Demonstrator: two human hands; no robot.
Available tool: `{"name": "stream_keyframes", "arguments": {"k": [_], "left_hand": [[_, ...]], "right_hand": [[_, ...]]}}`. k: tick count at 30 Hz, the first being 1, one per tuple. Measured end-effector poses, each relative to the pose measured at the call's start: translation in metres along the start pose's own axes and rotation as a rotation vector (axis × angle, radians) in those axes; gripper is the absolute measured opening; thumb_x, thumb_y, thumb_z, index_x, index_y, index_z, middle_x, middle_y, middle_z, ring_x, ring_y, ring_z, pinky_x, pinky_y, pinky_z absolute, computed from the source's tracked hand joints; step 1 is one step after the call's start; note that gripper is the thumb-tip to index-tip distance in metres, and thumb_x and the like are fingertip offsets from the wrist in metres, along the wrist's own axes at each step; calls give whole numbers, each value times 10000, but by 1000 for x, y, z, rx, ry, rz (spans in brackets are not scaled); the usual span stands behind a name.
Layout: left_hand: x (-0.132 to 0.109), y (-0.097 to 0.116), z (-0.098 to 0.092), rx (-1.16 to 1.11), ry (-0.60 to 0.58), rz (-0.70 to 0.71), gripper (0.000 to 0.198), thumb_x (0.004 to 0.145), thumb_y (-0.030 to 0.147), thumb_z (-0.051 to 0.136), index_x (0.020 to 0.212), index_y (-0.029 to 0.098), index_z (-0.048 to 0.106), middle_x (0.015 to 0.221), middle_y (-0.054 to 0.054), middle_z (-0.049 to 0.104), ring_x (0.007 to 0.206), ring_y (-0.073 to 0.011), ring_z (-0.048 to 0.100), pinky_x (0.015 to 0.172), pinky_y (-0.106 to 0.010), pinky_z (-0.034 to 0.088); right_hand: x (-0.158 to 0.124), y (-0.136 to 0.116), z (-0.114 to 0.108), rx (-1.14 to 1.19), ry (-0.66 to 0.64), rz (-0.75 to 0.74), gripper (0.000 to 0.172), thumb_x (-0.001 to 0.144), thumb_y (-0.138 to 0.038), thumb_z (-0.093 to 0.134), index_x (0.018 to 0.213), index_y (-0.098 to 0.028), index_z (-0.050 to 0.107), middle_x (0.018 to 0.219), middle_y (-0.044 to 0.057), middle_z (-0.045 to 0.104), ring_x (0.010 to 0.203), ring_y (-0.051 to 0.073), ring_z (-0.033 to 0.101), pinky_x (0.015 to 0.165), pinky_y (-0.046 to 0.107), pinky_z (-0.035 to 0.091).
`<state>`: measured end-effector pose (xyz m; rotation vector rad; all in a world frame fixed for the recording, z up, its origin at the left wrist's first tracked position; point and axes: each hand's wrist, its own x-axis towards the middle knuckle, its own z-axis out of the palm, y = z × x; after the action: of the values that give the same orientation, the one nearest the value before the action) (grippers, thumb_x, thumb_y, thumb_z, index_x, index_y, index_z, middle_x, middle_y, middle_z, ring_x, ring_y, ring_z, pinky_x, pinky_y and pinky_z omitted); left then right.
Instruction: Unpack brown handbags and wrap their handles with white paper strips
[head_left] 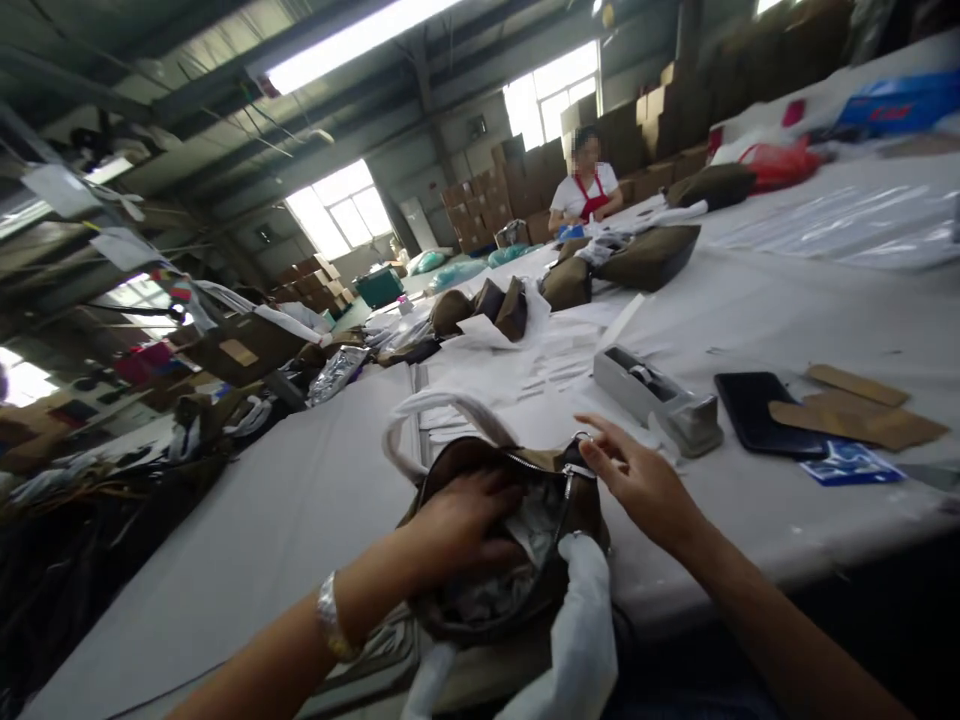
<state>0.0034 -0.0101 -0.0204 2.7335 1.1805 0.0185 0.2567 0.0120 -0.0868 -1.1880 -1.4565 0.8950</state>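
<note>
A dark brown handbag (495,625) stands at the table's near edge with its zipper undone and its mouth facing up. Its handles are wrapped in white paper; one handle (450,405) arches at the back, and the other wrapped handle (581,620) hangs toward me. My left hand (476,520) reaches into the bag, fingers apart over crumpled pale stuffing (536,520); some fingertips are in shadow. At the bag's right end, my right hand (626,470) pinches the edge beside a metal ring and the zipper end.
To the right are a grey tape dispenser (660,400), a black phone-like slab (757,410), brown card pieces (870,415) and a blue packet (851,465). More brown bags (649,258) lie farther back, near a co-worker in a red apron (592,200). Dark goods are heaped at left.
</note>
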Motion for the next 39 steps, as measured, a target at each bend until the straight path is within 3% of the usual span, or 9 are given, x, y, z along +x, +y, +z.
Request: {"name": "stream_keyframes", "arguments": {"k": [3,6,9,13,19,26,32,35,39], "left_hand": [[1,24,-27,-120,252,-23,250,958,239,576,1179,241,692,1201,-57,717,1068,-223,688,933,-338,543],[12,47,-37,-205,384,91,241,994,166,506,1150,226,679,1125,-16,735,981,-139,705,868,-231,537],[37,57,-32,47,257,149,223,973,268,591,1181,220,656,1205,-20,712,1022,-168,709,840,-244,560],[70,55,-26,303,123,208,270,888,274,707,1144,192,682,1117,-53,731,938,-241,724,643,-282,568],[78,61,-39,368,69,342,174,961,203,592,1085,176,711,1072,-69,719,979,-225,687,760,-302,553],[58,50,-51,391,89,308,270,972,123,551,1219,199,631,1047,-18,711,854,-134,694,708,-200,521],[38,36,-49,517,82,337,182,951,83,511,1032,150,660,921,-66,681,798,-193,672,655,-266,512],[8,17,-49,467,127,322,185,970,117,490,966,172,666,859,-44,682,746,-176,661,681,-269,520],[-65,-20,-47,398,232,204,201,952,103,508,958,214,675,891,-25,705,772,-165,662,718,-260,513]], "right_hand": [[4,-4,1,292,-179,165,366,826,-540,711,889,-179,712,695,0,600,584,114,500,497,223,355],[4,-6,7,472,-188,229,390,801,-542,720,754,-170,610,562,-62,435,465,70,318,436,218,218],[1,-6,15,555,-146,225,349,821,-503,675,749,-185,549,587,-66,412,486,75,316,452,218,238],[-6,-4,20,647,-112,229,257,785,-429,646,797,-187,558,627,-51,432,530,93,350,475,226,278],[-7,1,15,622,-124,217,229,818,-417,627,857,-196,582,598,-63,432,506,88,342,470,219,248],[1,-2,13,485,-141,170,468,766,-574,734,642,-173,529,525,-58,424,472,76,337,452,233,231],[4,0,12,465,23,134,441,779,-539,742,648,-180,523,515,-60,422,469,75,349,450,229,271],[7,8,3,465,106,132,428,771,-536,754,669,-173,551,527,-55,422,475,74,341,435,222,265],[10,19,-15,474,195,140,409,728,-504,803,675,-173,568,550,-53,410,484,70,345,415,201,275]]}}
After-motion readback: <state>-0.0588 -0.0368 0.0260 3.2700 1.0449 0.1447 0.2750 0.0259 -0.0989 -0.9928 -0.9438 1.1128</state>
